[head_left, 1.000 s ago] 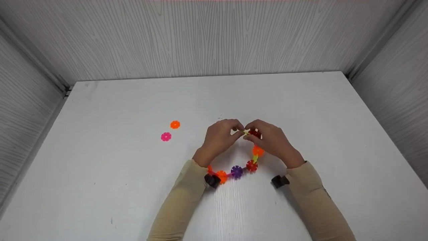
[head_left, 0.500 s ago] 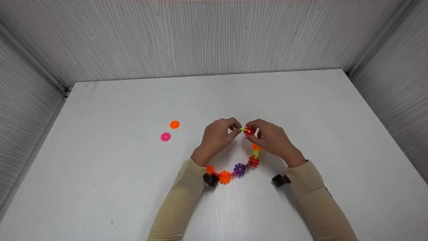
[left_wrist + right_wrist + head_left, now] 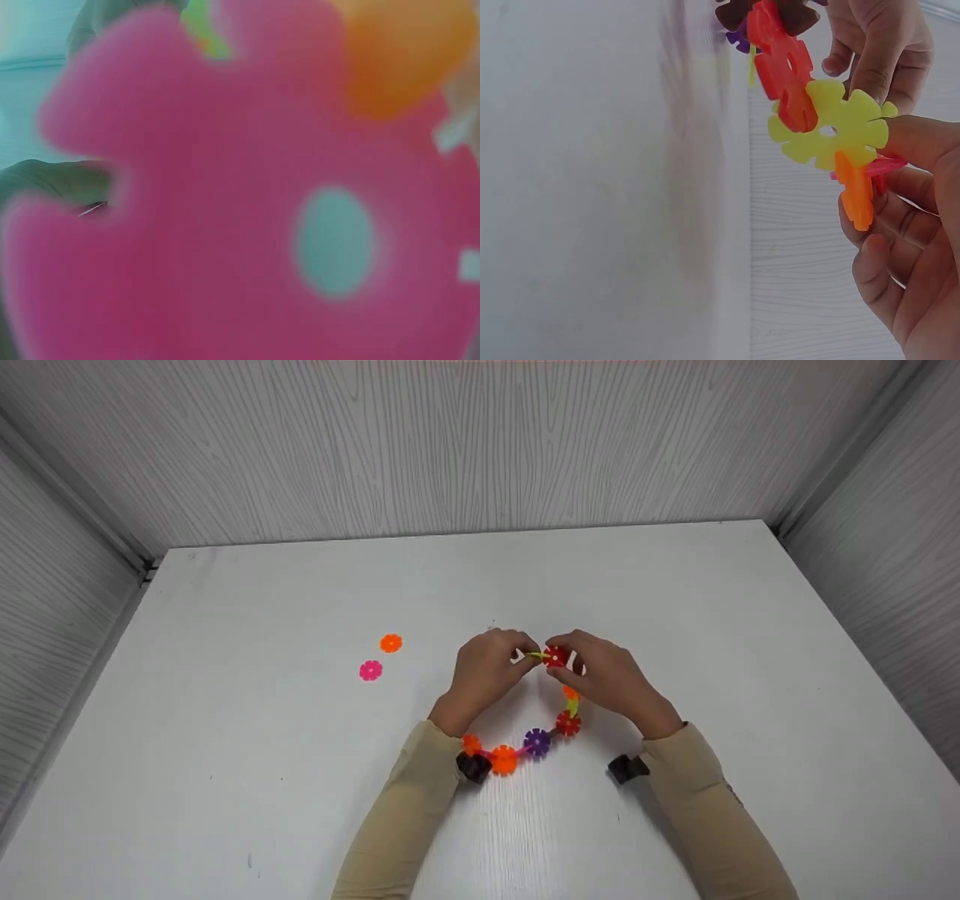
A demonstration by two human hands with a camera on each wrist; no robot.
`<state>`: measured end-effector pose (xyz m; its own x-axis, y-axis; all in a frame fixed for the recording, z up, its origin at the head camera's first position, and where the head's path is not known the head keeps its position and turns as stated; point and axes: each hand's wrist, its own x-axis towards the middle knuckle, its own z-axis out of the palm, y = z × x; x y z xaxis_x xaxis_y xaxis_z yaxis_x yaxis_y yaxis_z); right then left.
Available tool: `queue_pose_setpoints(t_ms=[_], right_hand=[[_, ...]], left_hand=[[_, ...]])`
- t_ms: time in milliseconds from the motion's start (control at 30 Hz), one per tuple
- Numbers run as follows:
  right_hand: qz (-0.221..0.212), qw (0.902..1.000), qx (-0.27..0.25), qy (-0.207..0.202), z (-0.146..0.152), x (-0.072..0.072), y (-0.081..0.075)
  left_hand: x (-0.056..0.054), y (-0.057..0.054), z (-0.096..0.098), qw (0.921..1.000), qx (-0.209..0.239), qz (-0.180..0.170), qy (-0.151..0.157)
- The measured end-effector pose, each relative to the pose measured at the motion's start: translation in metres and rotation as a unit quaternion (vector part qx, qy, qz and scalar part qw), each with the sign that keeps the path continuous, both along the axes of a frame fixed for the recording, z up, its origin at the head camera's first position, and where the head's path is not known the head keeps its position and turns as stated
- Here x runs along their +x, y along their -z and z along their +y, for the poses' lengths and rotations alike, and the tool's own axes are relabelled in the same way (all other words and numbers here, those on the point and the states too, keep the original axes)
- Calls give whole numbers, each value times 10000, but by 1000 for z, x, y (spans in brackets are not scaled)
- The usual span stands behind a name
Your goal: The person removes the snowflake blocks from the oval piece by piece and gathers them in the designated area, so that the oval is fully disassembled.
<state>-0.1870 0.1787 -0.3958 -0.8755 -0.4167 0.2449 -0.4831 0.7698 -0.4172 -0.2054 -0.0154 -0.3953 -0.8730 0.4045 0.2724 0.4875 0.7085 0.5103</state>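
Yellow, nearly edge-on, a small disc (image 3: 535, 655) is clamped by your left hand (image 3: 486, 671), touching the red disc (image 3: 558, 659) your right hand (image 3: 611, 675) pinches between thumb and finger. Nearer you, a chain of discs (image 3: 532, 744) curves in an arc. An orange disc (image 3: 388, 643) and a pink disc (image 3: 367, 670) lie on the table (image 3: 225, 720).

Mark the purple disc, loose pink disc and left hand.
Purple disc (image 3: 535, 745), head view, its face.
Loose pink disc (image 3: 369, 673), head view, its face.
Left hand (image 3: 485, 666), head view, back of the hand.
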Motion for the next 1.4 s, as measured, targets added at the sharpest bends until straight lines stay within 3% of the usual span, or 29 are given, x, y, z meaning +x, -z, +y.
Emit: queue_pose_setpoints(t_ms=[400,533,733,900,1033,1167,1400], right_hand=[[-446,9974,150,541,-2,2,-2],[-548,9974,-6,475,-3,2,-2],[-308,9992,-238,116,-2,1,0],[-19,9998,-133,130,0,1,1],[109,9998,-80,171,2,1,1],[112,9997,-48,198,3,0,0],[-116,9984,15,553,4,-1,-2]], left_hand=[[2,1,0,9986,25,508,-130],[2,3,-1,9975,34,706,-59],[0,3,-4,9951,58,976,115],[-1,3,-6,9942,66,1056,203],[-2,3,-6,9951,141,959,191],[-3,0,-8,9976,311,615,31],[-9,-12,-29,9933,1068,-63,-441]])
